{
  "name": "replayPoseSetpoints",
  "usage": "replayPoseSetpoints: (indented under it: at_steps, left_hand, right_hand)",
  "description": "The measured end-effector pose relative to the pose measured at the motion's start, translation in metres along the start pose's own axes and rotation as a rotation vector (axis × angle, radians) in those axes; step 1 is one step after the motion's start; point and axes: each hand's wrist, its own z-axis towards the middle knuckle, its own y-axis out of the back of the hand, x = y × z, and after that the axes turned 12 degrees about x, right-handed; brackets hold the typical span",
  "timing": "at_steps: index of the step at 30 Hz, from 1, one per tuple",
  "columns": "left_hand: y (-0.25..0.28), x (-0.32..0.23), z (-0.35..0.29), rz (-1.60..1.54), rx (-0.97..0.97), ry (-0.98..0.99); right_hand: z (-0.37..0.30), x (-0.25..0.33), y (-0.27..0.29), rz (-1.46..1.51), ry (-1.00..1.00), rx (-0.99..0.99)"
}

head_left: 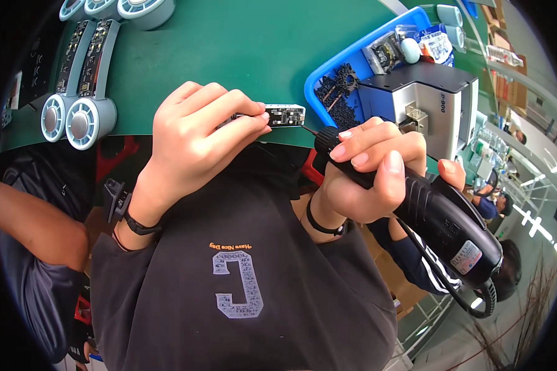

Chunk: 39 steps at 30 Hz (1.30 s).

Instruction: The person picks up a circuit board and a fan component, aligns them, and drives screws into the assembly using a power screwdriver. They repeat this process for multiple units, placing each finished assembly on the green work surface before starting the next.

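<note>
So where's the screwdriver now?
The screwdriver is right of centre in the head view, held in the right hand, its tip by the end of the board in the left hand.

From afar I see a green counter [229,49], a blue tray [356,55], pale-blue casings [107,117] left of the tray, a black screwdriver [442,213] in front of it.

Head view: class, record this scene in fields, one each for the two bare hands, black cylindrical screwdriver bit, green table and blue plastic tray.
Left hand: pinches a small light-blue and black circuit-board part
Right hand: grips the black cylindrical screwdriver
Screwdriver bit: thin, at the part's right end; contact unclear
Green table: light-blue plastic pieces with round ends at left
Blue plastic tray: small black pieces inside
</note>
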Motion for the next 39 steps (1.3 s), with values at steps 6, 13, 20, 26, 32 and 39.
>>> replayPoseSetpoints:
  at_steps: [6,13,20,26,32,39]
  left_hand:
    - [-0.001,0.000,-0.002,0.006,-0.005,0.011]
    - [-0.001,0.001,-0.001,0.001,-0.010,0.016]
    - [0.000,-0.001,-0.001,-0.001,-0.008,0.020]
    - [-0.001,-0.001,-0.001,0.003,0.005,0.020]
    - [-0.001,-0.002,0.000,0.009,0.010,0.012]
    - [0.005,-0.004,0.004,0.019,0.028,-0.017]
  right_hand:
    - [-0.002,-0.001,-0.002,-0.019,-0.025,0.017]
    - [-0.001,-0.003,-0.002,-0.050,-0.047,0.033]
    - [-0.005,-0.010,0.004,0.059,0.022,0.049]
    - [-0.011,-0.015,0.004,-0.042,0.005,0.044]
    - [-0.006,-0.018,0.007,0.024,0.006,0.062]
    - [-0.025,-0.023,0.014,0.059,0.212,0.041]
